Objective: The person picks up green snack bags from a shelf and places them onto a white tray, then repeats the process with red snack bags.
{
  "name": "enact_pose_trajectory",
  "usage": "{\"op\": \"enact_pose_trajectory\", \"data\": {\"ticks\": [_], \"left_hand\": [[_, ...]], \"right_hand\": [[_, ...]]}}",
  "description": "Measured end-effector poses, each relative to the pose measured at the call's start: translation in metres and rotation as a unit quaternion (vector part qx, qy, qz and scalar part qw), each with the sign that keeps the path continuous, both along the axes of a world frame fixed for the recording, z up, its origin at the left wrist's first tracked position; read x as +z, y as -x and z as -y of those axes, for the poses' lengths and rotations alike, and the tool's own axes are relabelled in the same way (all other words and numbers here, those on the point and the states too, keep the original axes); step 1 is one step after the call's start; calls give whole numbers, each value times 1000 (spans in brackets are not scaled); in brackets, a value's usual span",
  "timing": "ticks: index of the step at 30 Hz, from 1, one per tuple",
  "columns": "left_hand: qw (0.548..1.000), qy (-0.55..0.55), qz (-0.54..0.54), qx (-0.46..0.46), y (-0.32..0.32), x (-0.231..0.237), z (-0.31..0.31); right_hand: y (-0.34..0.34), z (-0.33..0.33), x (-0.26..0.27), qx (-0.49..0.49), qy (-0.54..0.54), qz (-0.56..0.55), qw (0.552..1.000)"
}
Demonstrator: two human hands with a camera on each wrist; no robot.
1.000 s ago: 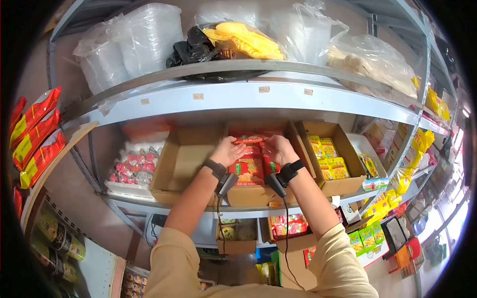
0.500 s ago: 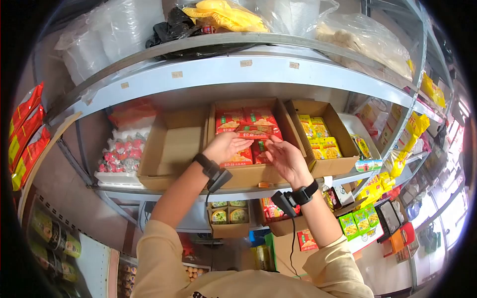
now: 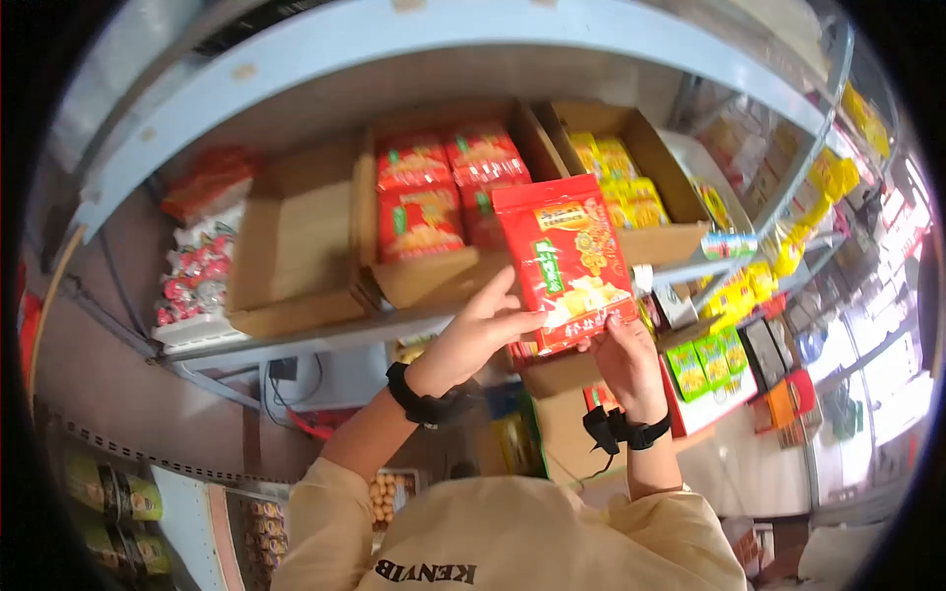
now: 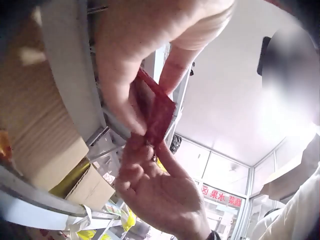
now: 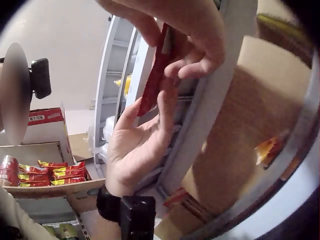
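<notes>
A red food packet (image 3: 567, 261) with a green label and pictured food is held up in front of the shelf in the head view, its printed face showing. My left hand (image 3: 473, 340) pinches its lower left edge, thumb over the front. At the lower right corner, my right hand (image 3: 631, 364) grips it with the thumb in front. Both wrist views show the packet edge-on between the two hands. Behind it, a cardboard box (image 3: 429, 281) contains several matching red packets (image 3: 419, 219).
Left of that box stands another cardboard box (image 3: 296, 246) with its bottom showing, beside a white tray of wrapped sweets (image 3: 202, 281). A box of yellow packets (image 3: 631, 192) is on the right. The upper shelf's blue edge (image 3: 473, 28) runs above; green packets (image 3: 705, 362) sit lower right.
Both hands have lifted the red packet out of the box and brought it closer, tilting it upright so its front shows. The head view has tipped downward.
</notes>
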State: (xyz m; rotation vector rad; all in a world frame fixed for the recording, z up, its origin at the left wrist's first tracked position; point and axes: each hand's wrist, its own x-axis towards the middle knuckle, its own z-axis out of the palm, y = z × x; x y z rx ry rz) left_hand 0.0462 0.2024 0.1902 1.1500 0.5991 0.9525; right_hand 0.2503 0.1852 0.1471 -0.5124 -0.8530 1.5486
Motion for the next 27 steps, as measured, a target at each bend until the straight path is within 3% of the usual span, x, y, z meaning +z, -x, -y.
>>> {"op": "enact_pose_trajectory", "data": {"ticks": [5,8,14,18,23,27], "left_hand": [[990,-19,-11,-137,-54,-78,16],[980,76,-49,-179,-94,-124,34],[913,335,-98,-211,-154,-247,67],[871,418,-163,-198,-170,-326,75],[867,435,-218,-110,-161,-428,66],[869,431,-243,-25,-153,-463,36]], "right_hand": [[-79,55,-63,-32,70,47,996],[-115,96,-112,-120,162,84,976],[-150,165,-200,-160,339,42,926],[-159,180,-269,-149,405,53,900],[-150,160,-365,-105,456,63,882],[-135,119,-412,-78,442,107,887]]}}
